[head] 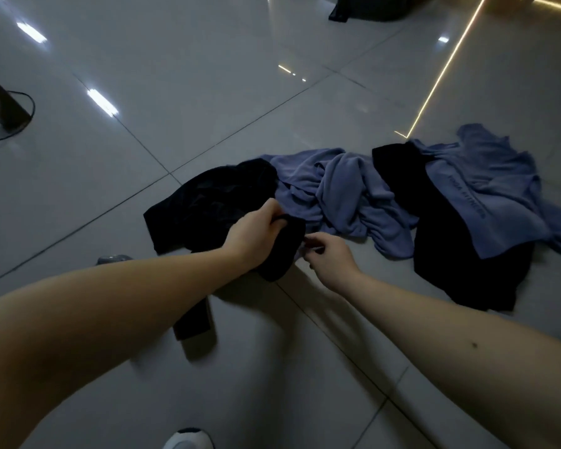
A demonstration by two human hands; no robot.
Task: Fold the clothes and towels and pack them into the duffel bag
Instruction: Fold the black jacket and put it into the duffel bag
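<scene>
A heap of clothes lies on the glossy tiled floor. My left hand (256,234) grips the edge of a black garment (208,202) at the heap's left end, and a fold of it hangs below my fist. My right hand (327,259) pinches the same dark fabric right beside it. A crumpled blue towel (337,192) sits in the middle. Further right lies a second black garment (460,247) with a blue printed piece (486,189) draped over it. A dark bag (370,6) shows partly at the top edge.
A dark flat object (195,322) lies on the floor under my left forearm. A grey box with a cable (4,108) stands at the far left. A white shoe tip (188,440) shows at the bottom. A lit strip (444,69) runs across the floor at right.
</scene>
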